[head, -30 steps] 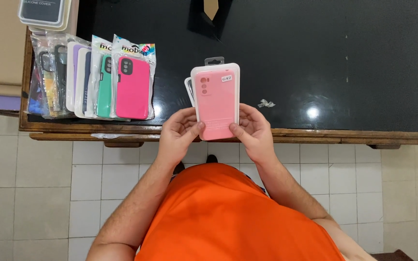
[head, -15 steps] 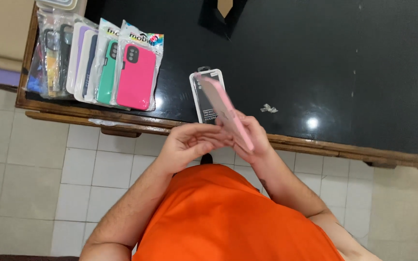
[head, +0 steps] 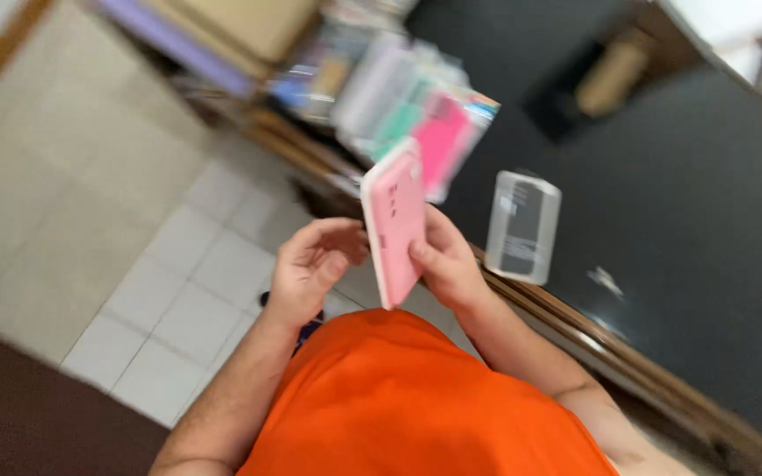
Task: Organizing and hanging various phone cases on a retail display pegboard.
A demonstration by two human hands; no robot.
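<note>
At the far left, a blurred stack of packaged phone cases (head: 399, 110) stands on edge at the end of the black counter (head: 663, 203). The blur hides an exact count, though one teal and one bright pink case show among several pale ones.

Nearer, the left hand (head: 315, 264) is half curled over the tiled floor, its fingers loosely bent toward the one pale pink phone case (head: 394, 225). Whether it touches the case cannot be told; its fingertips lie just beside the left edge.

The pink case is held upright and turned nearly edge-on, above the orange shirt (head: 416, 397) and just near of the counter's wooden edge (head: 575, 326).

The right hand (head: 443, 260) grips this case from the right, thumb on the near face and fingers wrapped behind it.

Just right of that hand, one clear plastic package (head: 522, 225) with a dark insert lies flat on the counter, apart from both hands. Near its right, one small pale scrap (head: 606, 280) lies on the black top. At the far side, one dark box (head: 601, 79) stands blurred.
</note>
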